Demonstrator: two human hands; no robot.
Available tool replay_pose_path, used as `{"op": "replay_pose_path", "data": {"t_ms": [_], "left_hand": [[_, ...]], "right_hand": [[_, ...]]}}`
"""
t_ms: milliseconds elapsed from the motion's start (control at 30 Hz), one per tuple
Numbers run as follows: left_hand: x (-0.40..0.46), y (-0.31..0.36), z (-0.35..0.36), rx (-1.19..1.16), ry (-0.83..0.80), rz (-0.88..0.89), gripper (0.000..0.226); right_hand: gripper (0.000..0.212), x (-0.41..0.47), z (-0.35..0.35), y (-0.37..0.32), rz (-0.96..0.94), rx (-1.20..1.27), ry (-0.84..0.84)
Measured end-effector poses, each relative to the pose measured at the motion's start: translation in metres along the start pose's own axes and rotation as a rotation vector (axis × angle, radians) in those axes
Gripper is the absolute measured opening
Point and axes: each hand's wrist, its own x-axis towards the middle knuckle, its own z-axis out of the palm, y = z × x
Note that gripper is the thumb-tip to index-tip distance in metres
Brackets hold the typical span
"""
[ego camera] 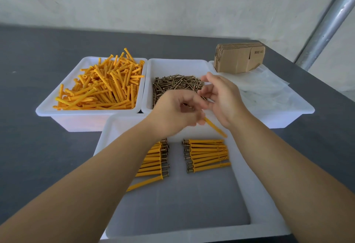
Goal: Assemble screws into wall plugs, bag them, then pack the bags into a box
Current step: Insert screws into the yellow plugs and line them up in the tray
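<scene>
A person's left hand [177, 111] is gripping a ribbed yellow plastic wall plug [215, 127] above the near white tray [263, 200], its tip slanting down to the right. The right hand [221, 97] is hovering just beside it over the bin of brassy screws [178, 85], fingers loosely curled; whether they are pinching a screw cannot be told. Two neat rows of assembled plugs [208, 155] are lying in the near tray. Loose plugs [103, 83] are filling the far left bin, and flat cardboard boxes [239, 58] are standing on crinkled clear bags [267, 87] at the far right.
</scene>
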Motion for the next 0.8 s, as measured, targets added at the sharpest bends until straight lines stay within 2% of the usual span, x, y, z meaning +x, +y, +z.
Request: {"op": "replay_pose_path", "data": {"t_ms": [67,200,333,400,467,533,600,667,700,800], "left_hand": [[-0.002,-0.001,0.008,0.193,-0.060,0.029,0.013],[-0.004,-0.011,0.026,0.533,-0.078,0.087,0.008],[-0.001,-0.024,0.045,1.089,-0.136,0.056,0.013],[-0.005,-0.018,0.050,1.233,-0.191,0.078,0.023],[-0.011,-0.010,0.052,1.386,-0.270,0.172,0.026],[-0.014,-0.006,0.049,1.496,-0.205,0.238,0.023],[-0.013,-0.009,0.050,1.523,-0.217,0.275,0.024],[-0.004,-0.015,0.050,1.370,-0.225,0.238,0.021],[0.001,-0.014,0.046,1.299,-0.181,0.201,0.016],[0.010,-0.007,0.020,1.053,0.176,0.244,0.020]], "right_hand": [[0.019,0.001,-0.002,0.001,0.001,0.026,0.021],[0.017,0.001,0.001,0.004,-0.025,-0.024,-0.002],[0.019,0.000,0.002,0.005,-0.032,-0.037,-0.011],[0.019,0.000,0.001,0.005,-0.037,-0.034,-0.016],[0.018,0.001,0.000,0.005,-0.044,-0.041,-0.023],[0.017,0.000,0.001,0.005,-0.047,-0.063,-0.030],[0.017,0.000,0.002,0.006,-0.046,-0.069,-0.033],[0.014,0.000,0.002,0.007,-0.081,-0.118,0.001],[0.013,0.001,0.001,0.008,-0.150,-0.237,0.040],[0.011,0.007,-0.004,0.010,-0.466,-0.769,0.149]]}}
